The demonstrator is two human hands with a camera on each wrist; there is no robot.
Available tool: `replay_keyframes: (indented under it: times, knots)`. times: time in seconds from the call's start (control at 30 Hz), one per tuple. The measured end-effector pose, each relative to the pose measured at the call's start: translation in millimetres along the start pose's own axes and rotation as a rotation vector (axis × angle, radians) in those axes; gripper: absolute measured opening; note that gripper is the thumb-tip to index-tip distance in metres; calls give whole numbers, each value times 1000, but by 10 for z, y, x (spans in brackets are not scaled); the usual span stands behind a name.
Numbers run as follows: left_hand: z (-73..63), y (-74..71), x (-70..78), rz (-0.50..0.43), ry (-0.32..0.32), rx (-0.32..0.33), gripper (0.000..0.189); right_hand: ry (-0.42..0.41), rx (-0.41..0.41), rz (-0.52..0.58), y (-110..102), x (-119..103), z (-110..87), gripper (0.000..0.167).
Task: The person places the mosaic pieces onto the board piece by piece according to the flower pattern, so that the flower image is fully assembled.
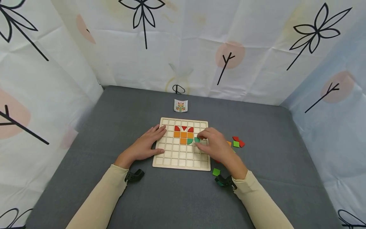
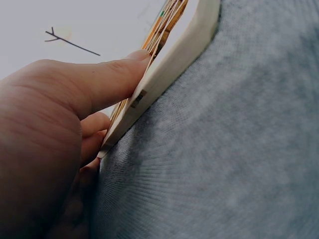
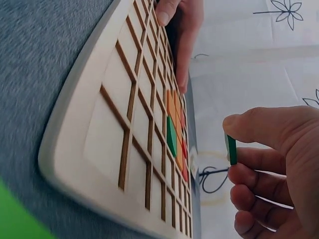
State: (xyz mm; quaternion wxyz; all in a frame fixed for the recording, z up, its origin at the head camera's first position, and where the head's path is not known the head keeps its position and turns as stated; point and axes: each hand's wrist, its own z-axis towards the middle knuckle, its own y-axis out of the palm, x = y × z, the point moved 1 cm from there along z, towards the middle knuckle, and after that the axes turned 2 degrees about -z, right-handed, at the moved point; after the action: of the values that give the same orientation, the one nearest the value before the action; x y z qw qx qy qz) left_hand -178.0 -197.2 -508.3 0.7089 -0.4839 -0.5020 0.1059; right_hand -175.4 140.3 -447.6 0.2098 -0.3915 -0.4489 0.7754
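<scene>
Dark grey cloth [image 1: 183, 197] over the table, white fabric [image 1: 186, 38] with doodly leaf drawings hung around it. Flat on the cloth, a pale wooden grid board [image 1: 171, 156], with red bits [image 1: 190, 129] across the top of the pattern, orange squares [image 1: 183, 135] below, plus one green quarter-round [image 1: 190, 141] in a cell. Left hand [image 1: 147, 144] kinda spread, resting on the board's left edge. Right hand [image 1: 215, 144] pinching another green piece [image 1: 197, 140] between thumb and fingers, up over the right half, clear of the grid. Little pattern card [image 1: 181, 106] just beyond the board, loose red and lime pieces [image 1: 236, 144] off to the right.
</scene>
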Motion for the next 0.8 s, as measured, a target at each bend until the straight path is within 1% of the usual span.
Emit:
replay_keyframes:
  times: [0.33,0.47,0.6,0.8]
  knots:
    - [-1,-8,13,-3,-1,-7,92,2,-20,29,129,-156,110,15]
    - [2,-2,12,1,-4,-7,91,7,-25,26,196,-183,149,14]
    - [1,0,13,4,2,2,90,17,-34,11,262,-214,177,17]
    - [1,-2,5,2,-19,-12,91,-19,-27,-15,342,-274,235,18]
